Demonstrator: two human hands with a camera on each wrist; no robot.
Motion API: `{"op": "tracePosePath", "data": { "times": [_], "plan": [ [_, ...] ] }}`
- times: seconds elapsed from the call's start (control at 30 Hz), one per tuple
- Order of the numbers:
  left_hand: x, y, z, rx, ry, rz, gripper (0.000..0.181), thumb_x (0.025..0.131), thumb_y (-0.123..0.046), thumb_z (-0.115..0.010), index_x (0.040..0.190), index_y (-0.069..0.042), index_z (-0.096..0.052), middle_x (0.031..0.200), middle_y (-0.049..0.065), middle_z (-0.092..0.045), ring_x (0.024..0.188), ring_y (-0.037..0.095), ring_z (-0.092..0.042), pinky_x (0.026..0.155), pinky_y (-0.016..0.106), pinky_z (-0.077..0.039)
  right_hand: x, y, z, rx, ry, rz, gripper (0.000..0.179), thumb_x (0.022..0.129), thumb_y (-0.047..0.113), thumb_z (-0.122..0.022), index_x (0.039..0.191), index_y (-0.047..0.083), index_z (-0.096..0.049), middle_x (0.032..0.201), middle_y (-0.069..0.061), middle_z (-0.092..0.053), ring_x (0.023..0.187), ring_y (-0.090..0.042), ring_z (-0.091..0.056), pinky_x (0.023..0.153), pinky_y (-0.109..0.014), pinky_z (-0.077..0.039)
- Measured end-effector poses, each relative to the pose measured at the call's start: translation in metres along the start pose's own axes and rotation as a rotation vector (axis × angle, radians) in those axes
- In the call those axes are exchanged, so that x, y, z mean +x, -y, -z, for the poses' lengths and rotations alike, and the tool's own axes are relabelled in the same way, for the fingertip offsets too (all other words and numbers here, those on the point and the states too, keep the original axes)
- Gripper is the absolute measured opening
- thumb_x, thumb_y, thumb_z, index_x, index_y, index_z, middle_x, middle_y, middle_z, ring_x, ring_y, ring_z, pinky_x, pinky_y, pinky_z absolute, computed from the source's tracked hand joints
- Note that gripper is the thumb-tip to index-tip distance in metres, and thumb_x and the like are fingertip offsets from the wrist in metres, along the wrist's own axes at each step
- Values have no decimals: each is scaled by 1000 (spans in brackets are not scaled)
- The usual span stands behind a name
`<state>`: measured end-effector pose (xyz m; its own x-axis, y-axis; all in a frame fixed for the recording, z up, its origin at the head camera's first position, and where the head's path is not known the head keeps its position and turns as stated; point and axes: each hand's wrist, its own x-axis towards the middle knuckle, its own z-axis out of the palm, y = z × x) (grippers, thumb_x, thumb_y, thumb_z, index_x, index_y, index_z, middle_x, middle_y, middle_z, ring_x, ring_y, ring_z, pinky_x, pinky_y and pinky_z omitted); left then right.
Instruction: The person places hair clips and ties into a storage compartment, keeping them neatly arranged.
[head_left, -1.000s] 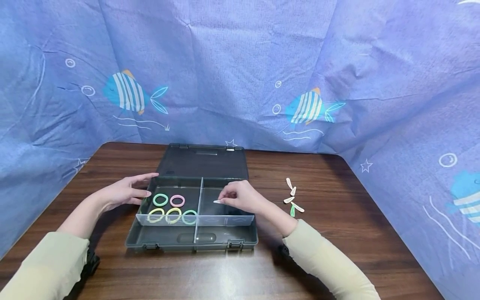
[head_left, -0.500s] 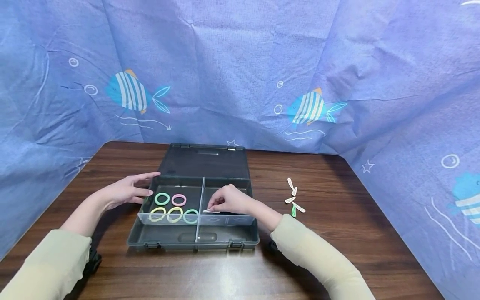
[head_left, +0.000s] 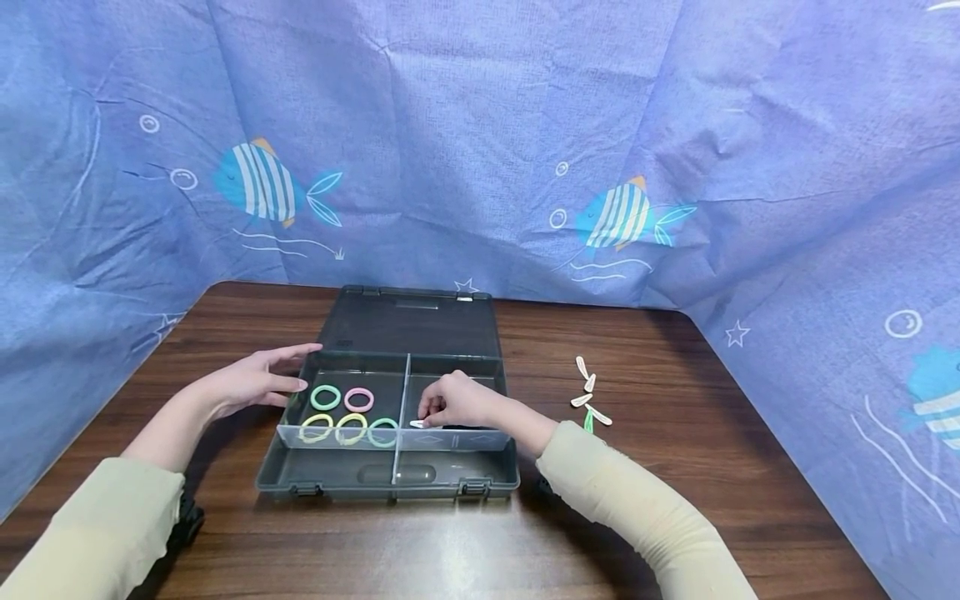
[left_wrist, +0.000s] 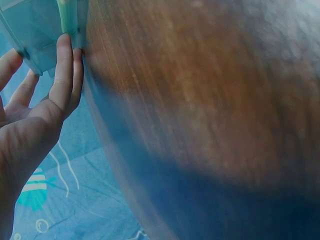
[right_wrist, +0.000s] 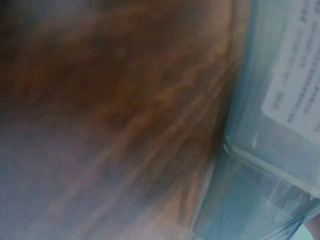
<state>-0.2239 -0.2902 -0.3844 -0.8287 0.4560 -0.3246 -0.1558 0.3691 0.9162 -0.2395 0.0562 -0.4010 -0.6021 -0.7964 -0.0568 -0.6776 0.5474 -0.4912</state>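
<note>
Brown tabletop (head_left: pixel 675 450) – left hand (head_left: pixel 247 385) spread against box (head_left: pixel 386 379), right hand (head_left: pixel 459 400) pinching white clip (head_left: pixel 417 423).

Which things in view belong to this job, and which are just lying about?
Part of the job, apparently:
divided box, left hand against it
coloured rings inside
white clip at right hand
loose clips

Just surroundings:
wooden table
fish-print cloth

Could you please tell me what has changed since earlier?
The right hand carried the slim white clip leftward and toward the person, near the clear plastic front divider of the open grey box; whether it let go is unclear. The left hand at the box's edge, five coloured rings and white and green clips on the brown wooden table stayed.
</note>
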Motion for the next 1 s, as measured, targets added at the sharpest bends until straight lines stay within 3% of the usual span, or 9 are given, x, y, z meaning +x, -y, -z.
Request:
{"op": "tracePosePath", "data": {
  "times": [0.17,0.57,1.0],
  "plan": [
    [0,0,1,-7,2,2,73,95,-14,-56,153,-14,-12,153,28,0,131,45,-33,94,47,-48,-1,-1,1,41,-5,-16,7,85,15,-71,78,16,-69,66,9,-61,58,0,-51,57,-14,-44],
    [2,3,1,-10,6,1,73,95,-14,-56,153,-14,-12,153,28,0,131,45,-32,94,47,-48,-5,0,5,21,-19,38,4,84,17,-73,83,13,-71,68,11,-61,60,1,-50,59,-13,-43],
    [1,1,0,-1,4,3,74,95,-15,-57,153,-14,-12,153,28,0,131,45,-33,94,47,-48,-25,0,20,29,-69,77,5,85,16,-71,88,12,-72,67,11,-59,60,0,-48,59,-16,-41]
  ]
}}
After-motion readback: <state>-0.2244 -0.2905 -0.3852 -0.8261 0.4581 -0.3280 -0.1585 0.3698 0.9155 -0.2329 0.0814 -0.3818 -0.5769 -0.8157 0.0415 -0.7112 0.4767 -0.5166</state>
